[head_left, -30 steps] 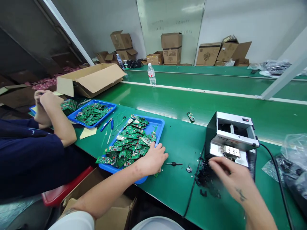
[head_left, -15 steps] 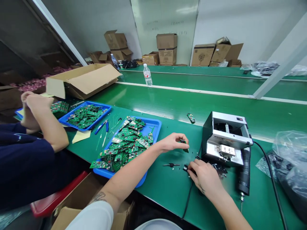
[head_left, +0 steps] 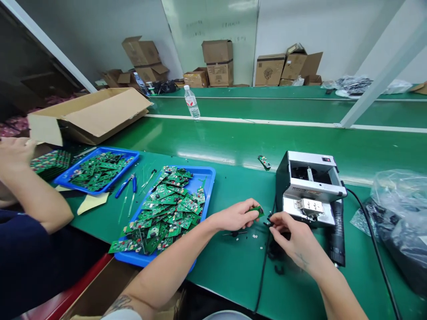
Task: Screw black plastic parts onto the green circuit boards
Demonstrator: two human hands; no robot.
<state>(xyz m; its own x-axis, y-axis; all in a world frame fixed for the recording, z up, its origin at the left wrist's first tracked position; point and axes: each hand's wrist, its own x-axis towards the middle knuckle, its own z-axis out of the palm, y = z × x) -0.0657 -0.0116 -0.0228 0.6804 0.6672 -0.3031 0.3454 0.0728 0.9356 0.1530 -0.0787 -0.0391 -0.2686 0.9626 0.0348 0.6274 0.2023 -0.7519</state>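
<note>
My left hand [head_left: 235, 216] is closed on a small green circuit board [head_left: 256, 210], held just above the green table in front of a grey benchtop machine [head_left: 308, 186]. My right hand [head_left: 293, 238] sits close beside it, its fingers pinched on a small black part [head_left: 269, 218] next to the board. A blue tray [head_left: 208, 180] heaped with green circuit boards lies to the left of my left hand. Small black parts [head_left: 278, 269] lie scattered under my right hand.
A co-worker's arm [head_left: 30, 195] is at the far left, near a second blue tray [head_left: 130, 154] of boards, blue-handled pliers [head_left: 125, 186] and an open cardboard box [head_left: 90, 113]. A black screwdriver [head_left: 336, 240], a cable [head_left: 263, 271], a plastic bag [head_left: 400, 209] and a water bottle [head_left: 191, 102] are around.
My left hand left the tray's edge, came right holding a small board. My right hand moved left from the machine, picked a black part off the table and brought it to the board.
</note>
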